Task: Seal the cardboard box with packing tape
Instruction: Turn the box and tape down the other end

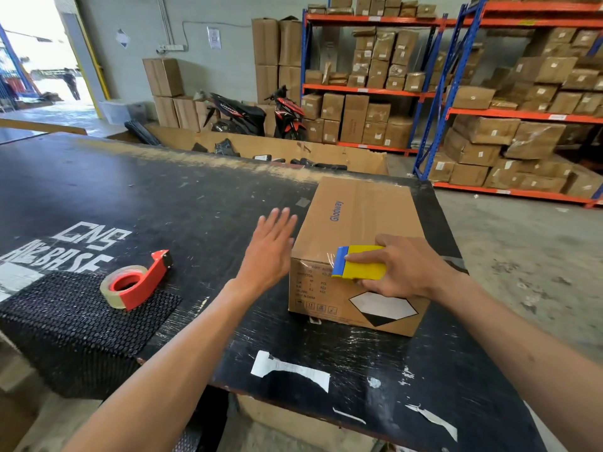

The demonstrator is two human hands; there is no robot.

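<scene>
Head view: A closed brown cardboard box [355,243] printed "Glodway" rests on the scuffed black work table [163,197], toward its right side. A strip of clear packing tape [362,216] runs along the top seam and folds over the near upper edge onto the front face.

The right hand [403,267] grips a yellow plastic scraper with a blue blade [360,262]. The index finger lies along the top of the tool, and the thumb and remaining fingers close around its body. The blue blade meets the near top edge of the box over the tape.

The left hand [270,252] is flat and empty, fingers extended and together, just beside the left side of the box; contact cannot be confirmed.

A red tape dispenser holding a clear tape roll [137,282] lies well to the left, on a black honeycomb-textured mat [75,324].
</scene>
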